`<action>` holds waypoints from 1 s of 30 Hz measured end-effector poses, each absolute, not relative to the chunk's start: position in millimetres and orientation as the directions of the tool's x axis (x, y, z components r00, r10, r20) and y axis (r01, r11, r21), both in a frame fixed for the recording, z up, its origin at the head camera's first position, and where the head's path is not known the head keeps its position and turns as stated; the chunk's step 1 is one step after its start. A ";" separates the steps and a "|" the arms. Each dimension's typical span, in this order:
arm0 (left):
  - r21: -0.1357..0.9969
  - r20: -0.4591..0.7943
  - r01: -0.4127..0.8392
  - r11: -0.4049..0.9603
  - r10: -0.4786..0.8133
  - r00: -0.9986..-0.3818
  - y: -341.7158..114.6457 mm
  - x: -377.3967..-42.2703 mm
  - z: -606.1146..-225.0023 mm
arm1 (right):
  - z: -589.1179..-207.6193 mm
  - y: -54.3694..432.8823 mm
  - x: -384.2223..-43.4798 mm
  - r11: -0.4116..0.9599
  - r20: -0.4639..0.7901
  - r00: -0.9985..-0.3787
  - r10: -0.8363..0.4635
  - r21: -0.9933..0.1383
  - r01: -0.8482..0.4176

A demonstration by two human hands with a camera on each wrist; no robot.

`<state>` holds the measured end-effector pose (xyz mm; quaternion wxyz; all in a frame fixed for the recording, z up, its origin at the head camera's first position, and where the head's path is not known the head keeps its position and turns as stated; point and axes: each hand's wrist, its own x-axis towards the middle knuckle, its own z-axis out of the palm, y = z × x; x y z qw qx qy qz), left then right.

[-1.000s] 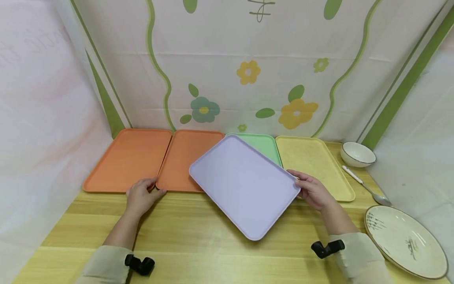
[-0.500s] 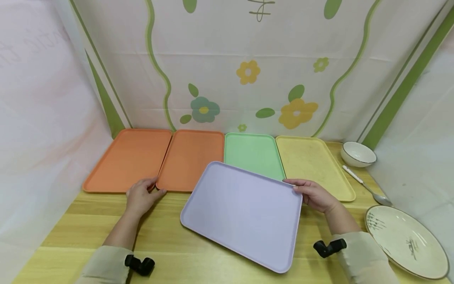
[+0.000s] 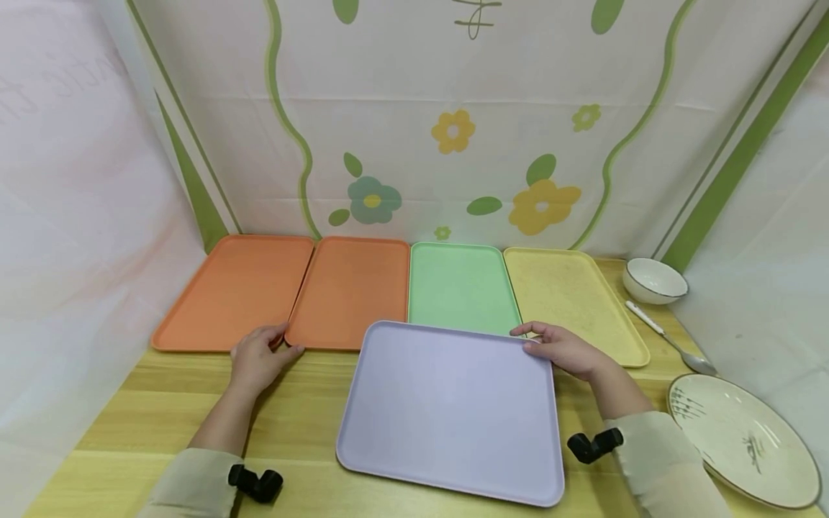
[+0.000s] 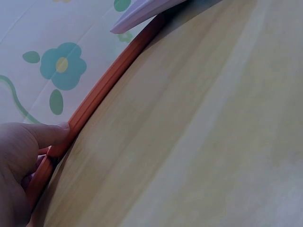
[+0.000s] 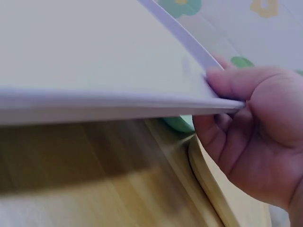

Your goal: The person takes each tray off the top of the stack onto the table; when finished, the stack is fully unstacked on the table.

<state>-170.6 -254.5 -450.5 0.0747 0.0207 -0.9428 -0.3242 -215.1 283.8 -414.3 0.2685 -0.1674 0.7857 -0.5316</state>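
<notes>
My right hand pinches the far right corner of a lavender tray, thumb on top and fingers curled underneath in the right wrist view. The tray is raised over the wooden table, with a shadow beneath it. My left hand rests where the front corners of two orange trays meet: the left orange tray and the right orange tray. In the left wrist view its thumb lies against the front edge of the right one. A green tray and a yellow tray continue the row.
At the right stand a white bowl, a spoon with a white handle and an oval plate. A flower-printed cloth hangs behind the trays. Wooden tabletop shows in front of the row.
The lavender tray has moved toward the table's front and turned nearly square with the row, uncovering the green and right orange trays. The right hand kept its hold; the left stayed put.
</notes>
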 end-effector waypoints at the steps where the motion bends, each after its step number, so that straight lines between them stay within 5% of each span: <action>1: 0.614 0.129 0.011 0.789 -0.087 -0.988 -254.4 -170.6 -450.6 | -413.7 281.8 -215.0 0.406 -0.247 -0.812 -0.528 -0.914 0.014; 11: 0.607 0.143 0.018 0.794 -0.087 -0.986 -254.0 -170.1 -450.4 | -415.0 264.6 -210.9 0.590 -0.167 -0.915 -0.367 -0.802 -0.090; 30: 0.614 0.133 0.014 0.790 -0.086 -0.987 -253.7 -170.3 -449.7 | -422.0 245.7 -208.5 0.673 -0.162 -0.920 -0.358 -0.728 -0.133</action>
